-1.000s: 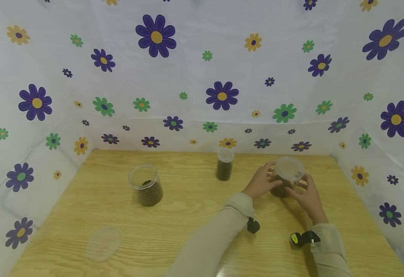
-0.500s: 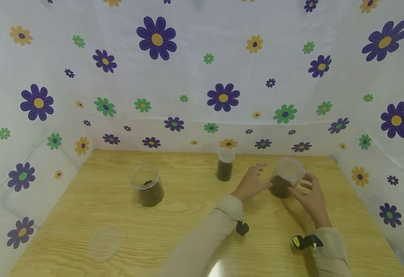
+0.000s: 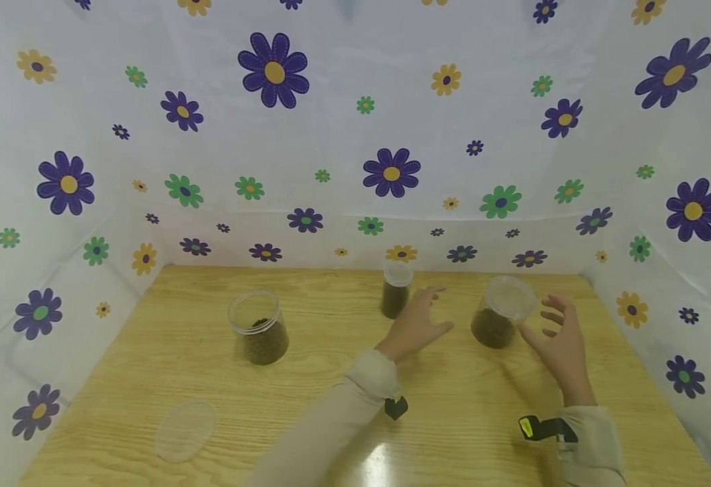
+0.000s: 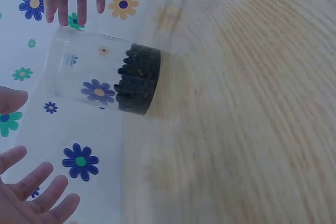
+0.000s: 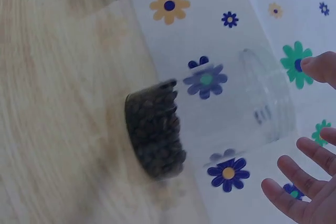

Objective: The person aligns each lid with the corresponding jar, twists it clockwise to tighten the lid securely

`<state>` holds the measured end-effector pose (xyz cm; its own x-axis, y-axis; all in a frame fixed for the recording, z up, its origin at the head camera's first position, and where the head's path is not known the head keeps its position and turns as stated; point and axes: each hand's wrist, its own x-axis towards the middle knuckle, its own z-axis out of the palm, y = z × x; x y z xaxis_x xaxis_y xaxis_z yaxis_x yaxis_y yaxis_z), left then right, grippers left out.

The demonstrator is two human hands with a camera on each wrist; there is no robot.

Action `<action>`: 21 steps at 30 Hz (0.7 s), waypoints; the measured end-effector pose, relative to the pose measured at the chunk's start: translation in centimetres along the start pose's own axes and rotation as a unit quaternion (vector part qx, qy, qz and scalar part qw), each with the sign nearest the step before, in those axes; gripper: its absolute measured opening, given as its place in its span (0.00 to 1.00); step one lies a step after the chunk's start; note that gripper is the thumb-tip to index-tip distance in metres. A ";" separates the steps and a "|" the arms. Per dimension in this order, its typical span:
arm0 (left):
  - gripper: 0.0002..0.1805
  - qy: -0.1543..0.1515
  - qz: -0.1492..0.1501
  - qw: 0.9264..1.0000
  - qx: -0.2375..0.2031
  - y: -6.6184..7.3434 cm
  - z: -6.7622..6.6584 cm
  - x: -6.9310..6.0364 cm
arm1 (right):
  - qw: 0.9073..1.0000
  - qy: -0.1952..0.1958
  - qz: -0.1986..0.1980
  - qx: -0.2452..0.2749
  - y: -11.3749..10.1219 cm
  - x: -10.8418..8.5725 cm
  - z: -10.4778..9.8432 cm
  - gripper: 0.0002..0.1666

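Observation:
At the right of the table stands a clear jar (image 3: 494,327) with a lid on, its lower part filled with dark beans (image 5: 155,132). My right hand (image 3: 559,341) is just right of it, fingers spread and bent a little, the thumb near the jar's side. My left hand (image 3: 416,328) is off to the jar's left, fingers loosely extended and holding nothing. Behind it stands a narrow lidded jar (image 3: 395,297) with dark contents, partly covered by that hand. In the left wrist view the bean jar (image 4: 100,72) is between both hands.
A wide jar without a lid (image 3: 262,338), partly filled with dark beans, stands left of centre. A clear round lid (image 3: 186,430) lies at the front left. Flower-printed white cloth (image 3: 331,135) encloses the wooden table (image 3: 306,419) at the back and sides.
My left hand has let go of the right-hand lidded jar and moved left towards the narrow jar. My right hand has eased off the jar to the right. The jar stays put.

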<state>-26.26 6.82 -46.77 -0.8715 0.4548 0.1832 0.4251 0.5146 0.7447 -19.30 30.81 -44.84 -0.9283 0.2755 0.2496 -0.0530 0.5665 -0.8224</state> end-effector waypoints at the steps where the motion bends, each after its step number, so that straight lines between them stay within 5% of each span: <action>1: 0.36 0.001 0.003 1.000 0.010 0.1 -0.3 -0.2 | 1.000 0.003 -0.003 -0.005 -0.3 0.0 0.0 0.43; 11: 0.36 0.003 0.020 0.997 0.073 0.5 -3.0 -2.7 | 0.998 0.005 -0.055 0.008 -3.0 -0.4 0.9 0.41; 21: 0.32 -0.012 0.002 0.994 0.110 -0.2 -5.3 -7.2 | 0.991 -0.043 -0.125 0.023 -4.2 -0.8 3.5 0.34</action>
<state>-21.41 -0.41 -44.84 -0.8649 0.4728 0.1684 0.4738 0.6584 0.5848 -19.61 25.53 -43.40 -0.9120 0.0621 0.4054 -0.3005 0.5716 -0.7635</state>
